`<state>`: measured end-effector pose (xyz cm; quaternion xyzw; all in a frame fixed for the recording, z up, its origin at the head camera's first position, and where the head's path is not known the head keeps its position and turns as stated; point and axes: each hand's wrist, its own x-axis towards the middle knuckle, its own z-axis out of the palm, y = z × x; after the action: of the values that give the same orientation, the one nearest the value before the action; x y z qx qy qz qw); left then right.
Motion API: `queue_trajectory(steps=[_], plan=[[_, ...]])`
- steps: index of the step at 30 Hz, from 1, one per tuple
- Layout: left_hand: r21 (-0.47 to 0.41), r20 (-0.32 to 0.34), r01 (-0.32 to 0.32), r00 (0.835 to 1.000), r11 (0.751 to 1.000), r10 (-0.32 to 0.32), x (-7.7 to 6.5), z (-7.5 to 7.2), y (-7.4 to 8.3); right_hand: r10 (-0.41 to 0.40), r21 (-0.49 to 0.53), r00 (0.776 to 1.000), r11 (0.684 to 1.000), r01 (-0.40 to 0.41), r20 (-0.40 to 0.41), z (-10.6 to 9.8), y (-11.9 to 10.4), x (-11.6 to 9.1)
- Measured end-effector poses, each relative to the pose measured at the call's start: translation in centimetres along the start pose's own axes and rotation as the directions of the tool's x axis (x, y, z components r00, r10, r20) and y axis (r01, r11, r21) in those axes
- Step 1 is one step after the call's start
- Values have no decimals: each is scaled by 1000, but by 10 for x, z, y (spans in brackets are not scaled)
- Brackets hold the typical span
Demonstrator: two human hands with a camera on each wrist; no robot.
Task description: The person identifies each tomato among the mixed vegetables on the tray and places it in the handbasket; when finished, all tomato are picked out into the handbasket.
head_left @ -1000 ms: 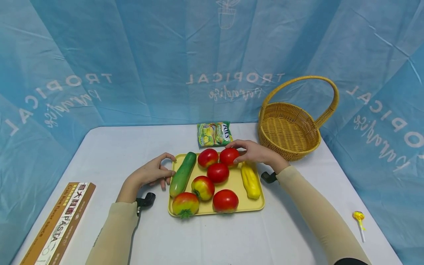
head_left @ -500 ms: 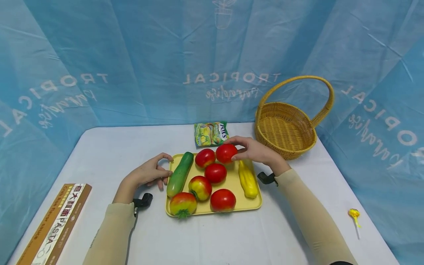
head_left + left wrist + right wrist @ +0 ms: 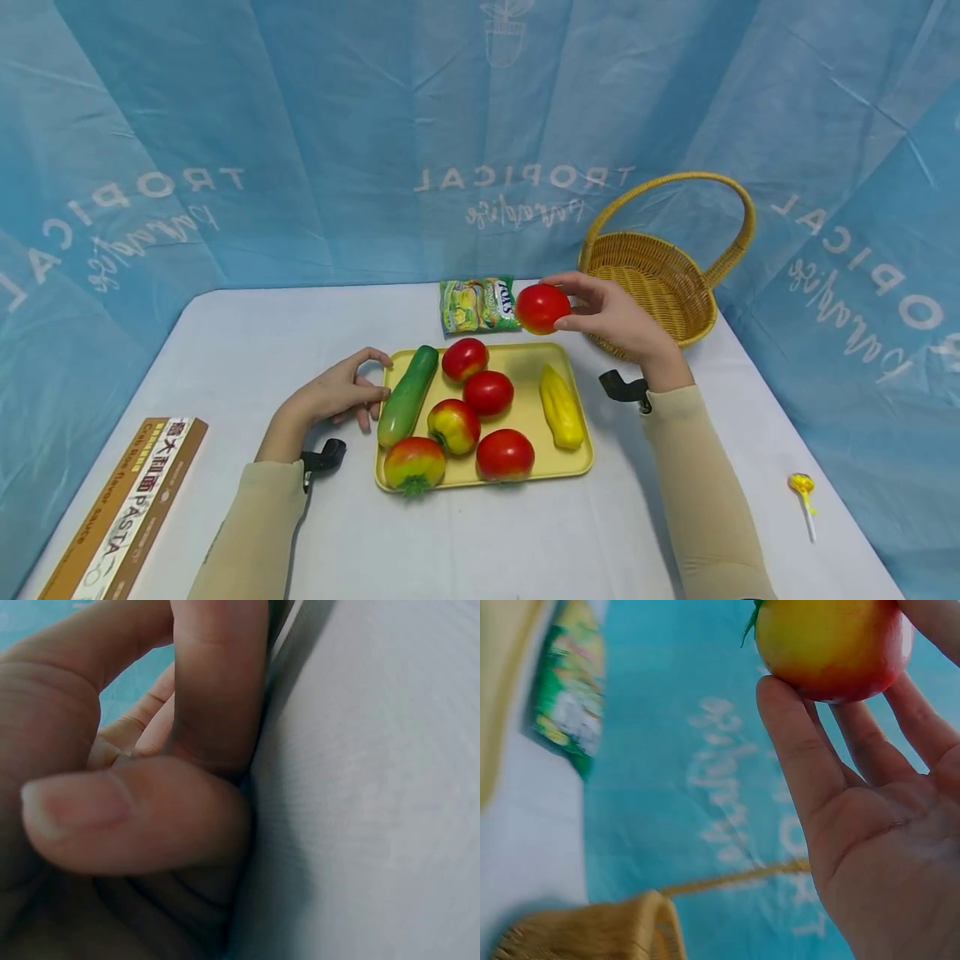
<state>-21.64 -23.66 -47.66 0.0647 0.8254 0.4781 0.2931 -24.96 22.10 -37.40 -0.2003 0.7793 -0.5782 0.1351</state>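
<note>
My right hand [image 3: 618, 317] holds a glossy red tomato [image 3: 543, 308] in its fingertips and thumb, raised behind the tray and in front of the basket. The right wrist view shows this tomato [image 3: 832, 645] yellow on one side, with a green leaf tip. The yellow tray [image 3: 555, 471] bears several similar tomatoes [image 3: 488, 392], a green cucumber [image 3: 408, 396] and a ridged yellow vegetable [image 3: 561, 407]. My left hand [image 3: 333, 392] rests at the tray's left edge, thumb and index tips at the rim beside the cucumber. Its fingers [image 3: 217, 682] bend loosely over the white cloth.
A wicker basket [image 3: 693, 321] with a tall handle stands at the back right, partly behind my right hand. A green snack bag [image 3: 476, 306] lies behind the tray. A pasta box [image 3: 123, 508] lies at the left, a yellow lollipop [image 3: 804, 492] at the right.
My right hand has lifted the tomato from the tray's back and carried it up and rightward toward the basket. My left hand stays at the tray. The head view shifted slightly.
</note>
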Motion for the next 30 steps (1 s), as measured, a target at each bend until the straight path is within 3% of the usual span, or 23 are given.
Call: queue_trajectory(steps=[8,16,30], plan=[[4,-9,-6,1000,1000,6,-2,1,-1,-20,7,980,1000,21,-196,-30,-7,-24],[17,-18,-4,1000,1000,5,-5,-1,-2,-14,14,952,1000,19,-306,-55,7,-31],[10,-9,-18,1000,1000,19,-2,1,0,195,-25,881,973,-228,-432,-78,48,-29]])
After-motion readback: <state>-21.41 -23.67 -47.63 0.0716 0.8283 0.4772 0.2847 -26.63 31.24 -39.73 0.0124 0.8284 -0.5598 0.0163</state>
